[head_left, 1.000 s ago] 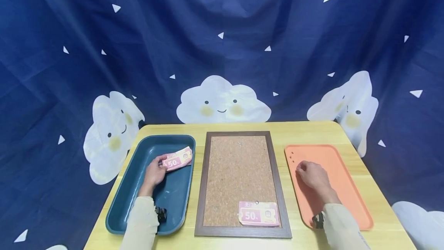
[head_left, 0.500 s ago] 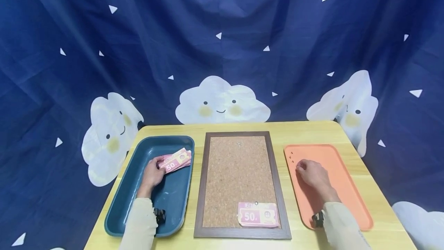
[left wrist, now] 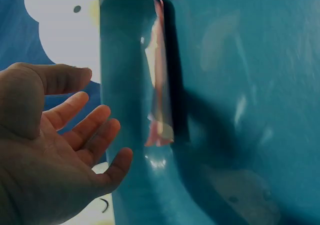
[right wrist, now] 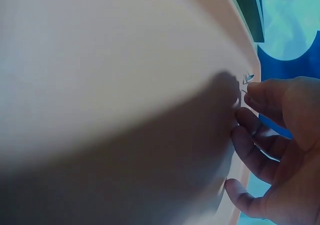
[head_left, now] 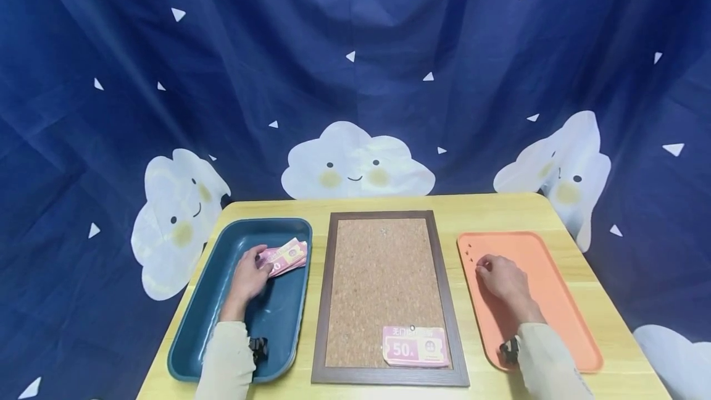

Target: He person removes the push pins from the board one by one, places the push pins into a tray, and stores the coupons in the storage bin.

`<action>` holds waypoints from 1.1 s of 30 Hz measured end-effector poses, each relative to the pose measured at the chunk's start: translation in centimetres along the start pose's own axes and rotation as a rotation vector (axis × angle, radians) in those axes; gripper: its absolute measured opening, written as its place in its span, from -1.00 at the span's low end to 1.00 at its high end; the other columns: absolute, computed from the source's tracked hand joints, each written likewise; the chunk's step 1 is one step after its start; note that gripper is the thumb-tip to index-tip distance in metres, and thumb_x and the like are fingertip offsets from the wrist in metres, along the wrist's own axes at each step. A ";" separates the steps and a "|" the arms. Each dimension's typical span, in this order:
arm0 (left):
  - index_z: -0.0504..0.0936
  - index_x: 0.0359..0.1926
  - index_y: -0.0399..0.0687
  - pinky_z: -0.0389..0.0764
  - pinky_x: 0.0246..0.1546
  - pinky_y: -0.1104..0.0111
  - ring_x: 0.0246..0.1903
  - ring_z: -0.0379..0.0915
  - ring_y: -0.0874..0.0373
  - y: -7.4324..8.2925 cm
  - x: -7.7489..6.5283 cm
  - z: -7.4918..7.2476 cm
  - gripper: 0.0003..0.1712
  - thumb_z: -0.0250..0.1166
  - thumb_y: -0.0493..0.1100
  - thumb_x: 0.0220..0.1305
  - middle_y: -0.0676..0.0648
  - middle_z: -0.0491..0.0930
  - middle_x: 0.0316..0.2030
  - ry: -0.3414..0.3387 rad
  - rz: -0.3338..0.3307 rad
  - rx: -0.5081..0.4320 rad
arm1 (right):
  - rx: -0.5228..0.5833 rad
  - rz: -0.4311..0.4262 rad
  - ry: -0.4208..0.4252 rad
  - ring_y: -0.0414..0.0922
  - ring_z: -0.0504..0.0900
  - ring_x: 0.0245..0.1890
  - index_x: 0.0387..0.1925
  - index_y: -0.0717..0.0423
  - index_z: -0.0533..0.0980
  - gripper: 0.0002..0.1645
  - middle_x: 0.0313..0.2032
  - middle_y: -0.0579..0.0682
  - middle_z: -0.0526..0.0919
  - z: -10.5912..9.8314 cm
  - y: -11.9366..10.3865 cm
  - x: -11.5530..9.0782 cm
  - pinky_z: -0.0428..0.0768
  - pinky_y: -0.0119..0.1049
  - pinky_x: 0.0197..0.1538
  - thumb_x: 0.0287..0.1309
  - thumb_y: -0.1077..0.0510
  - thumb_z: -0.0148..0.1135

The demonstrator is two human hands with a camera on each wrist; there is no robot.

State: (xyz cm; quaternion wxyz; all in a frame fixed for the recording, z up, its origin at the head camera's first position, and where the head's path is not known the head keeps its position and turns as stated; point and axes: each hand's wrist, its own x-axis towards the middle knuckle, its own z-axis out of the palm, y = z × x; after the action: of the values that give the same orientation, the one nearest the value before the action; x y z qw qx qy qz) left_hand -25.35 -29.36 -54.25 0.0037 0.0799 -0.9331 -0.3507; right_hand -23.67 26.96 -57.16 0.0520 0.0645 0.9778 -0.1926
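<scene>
In the head view my left hand (head_left: 248, 276) is over the blue tray (head_left: 278, 338), thumb and fingers about the left end of a pile of pink coupons (head_left: 290, 255). The left wrist view shows this hand's (left wrist: 65, 150) fingers loosely bent, thumb apart, with the coupon pile (left wrist: 160, 85) beyond them against the tray wall. My right hand (head_left: 505, 283) is low over the orange tray (head_left: 555, 301). Thumb and index finger pinch a tiny metal thumbtack (right wrist: 244, 91), mostly hidden by the fingertips. A few more thumbtacks (head_left: 466, 253) lie just ahead of them.
Between the trays lies a framed corkboard (head_left: 383, 283). A pink coupon (head_left: 415, 350) is fixed at its lower right corner by a thumbtack (head_left: 412, 328) at the top edge. A blue cloud-print curtain (head_left: 355, 91) hangs behind the wooden table (head_left: 466, 215).
The top coupon has slid back and turned slightly on the pile, and my left hand now covers more of its left end. My right hand stays in place.
</scene>
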 end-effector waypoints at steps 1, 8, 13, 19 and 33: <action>0.34 0.30 -0.23 0.31 0.22 -0.10 0.21 0.33 -0.28 0.3 -0.1 0.0 -0.41 0.18 -0.22 0.26 -0.38 0.37 0.21 -0.008 -0.001 -0.008 | 0.000 0.002 -0.001 0.13 0.63 -0.21 -0.21 -0.03 0.59 -0.81 -0.20 0.09 0.70 0.0 0.0 0.0 0.46 0.10 -0.27 0.29 0.01 0.13; 0.31 0.33 -0.17 0.30 0.22 -0.10 0.23 0.30 -0.23 1.7 -1.1 0.0 -0.40 0.16 -0.19 0.28 -0.32 0.37 0.22 -0.028 0.021 -0.009 | 0.013 0.022 0.012 0.16 0.63 -0.16 -0.15 -0.03 0.60 -0.79 -0.17 0.11 0.71 -0.1 -0.1 0.0 0.44 0.12 -0.22 0.28 0.00 0.15; 0.31 0.34 -0.14 0.29 0.22 -0.10 0.24 0.29 -0.21 2.7 -1.5 0.0 -0.40 0.17 -0.17 0.30 -0.29 0.36 0.24 -0.035 0.047 -0.019 | 0.024 0.010 0.033 0.14 0.64 -0.16 -0.13 -0.01 0.59 -0.78 -0.17 0.09 0.71 -0.1 -0.1 -0.2 0.45 0.11 -0.21 0.27 0.01 0.16; 0.32 0.33 -0.14 0.32 0.18 -0.10 0.20 0.31 -0.20 3.8 -2.4 0.0 -0.42 0.18 -0.16 0.32 -0.29 0.39 0.21 -0.030 0.101 -0.019 | 0.065 -0.083 0.067 0.11 0.62 -0.19 -0.05 0.08 0.57 -0.69 -0.20 0.12 0.68 -0.4 -0.8 -1.0 0.49 0.08 -0.18 0.27 0.01 0.16; 0.25 0.41 -0.03 0.16 0.33 -0.18 0.41 0.09 -0.18 6.4 -5.1 0.8 -0.27 0.27 -0.01 0.27 -0.19 0.25 0.39 -0.154 0.174 -0.030 | 0.128 -0.234 0.055 0.34 0.41 0.21 0.29 0.17 0.36 -0.40 0.21 0.31 0.47 0.0 -3.4 -3.6 0.33 0.26 0.20 0.28 0.01 0.16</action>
State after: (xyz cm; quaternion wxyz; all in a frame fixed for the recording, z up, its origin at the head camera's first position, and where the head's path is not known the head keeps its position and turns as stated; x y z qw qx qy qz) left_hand -21.35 -23.30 -50.45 -0.0364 -0.0286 -0.9287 -0.3678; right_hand -20.58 23.48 -55.40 -0.0018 -0.0417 0.9653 -0.2577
